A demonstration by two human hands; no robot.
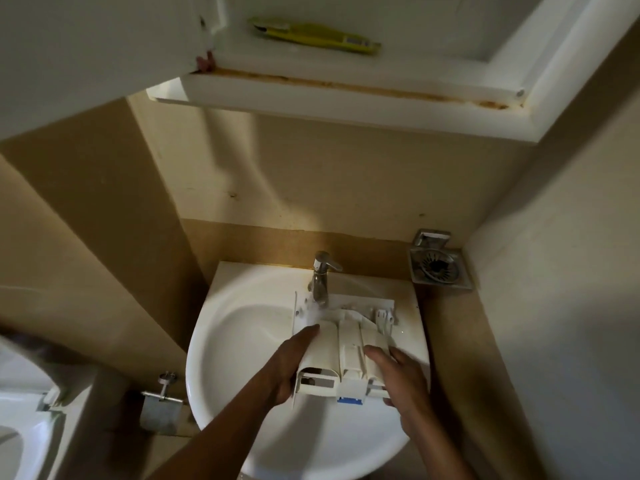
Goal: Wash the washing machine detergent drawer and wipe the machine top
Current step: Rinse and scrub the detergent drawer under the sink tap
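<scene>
The white detergent drawer [346, 344] lies over the white round sink [242, 358], its far end under the chrome tap [322, 275]. It has several long compartments and a blue tab at its near end. My left hand [294, 365] grips the drawer's left side, fingers stretched along the top. On the right side, my right hand [398, 379] holds the near corner. The washing machine is out of view.
A metal soap holder [438, 268] is fixed on the wall right of the sink. An open white cabinet [346, 95] with a yellow tube [318, 36] hangs overhead. A toilet [20, 410] and a paper holder [161, 407] are at the left.
</scene>
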